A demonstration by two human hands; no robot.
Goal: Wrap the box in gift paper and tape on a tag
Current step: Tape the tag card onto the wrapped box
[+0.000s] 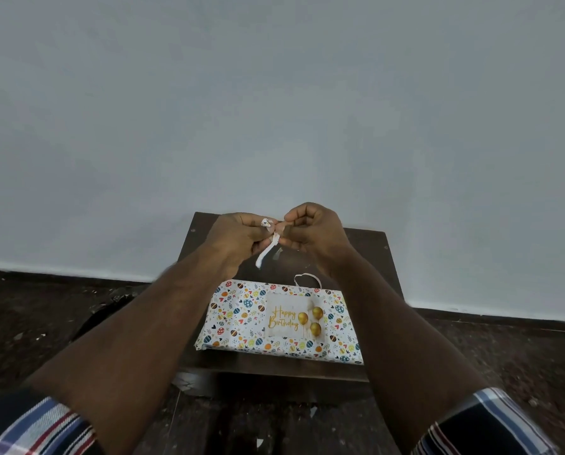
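Your box (279, 323) sits wrapped on the bench (366, 257), tag (292, 318) laid on top; both hands' fingers (287, 224) pinch a white strip (268, 249), taping apparently unfinished

a small dark wooden table (369, 257) stands against a pale grey wall (274, 93), with a white strip of skirting (61, 269) along the wall's foot. the floor (520, 356) is dark and speckled. a few small light scraps (312, 411) lie on the floor in front of the table. plaid sleeve cuffs (35, 428) show at the bottom corners
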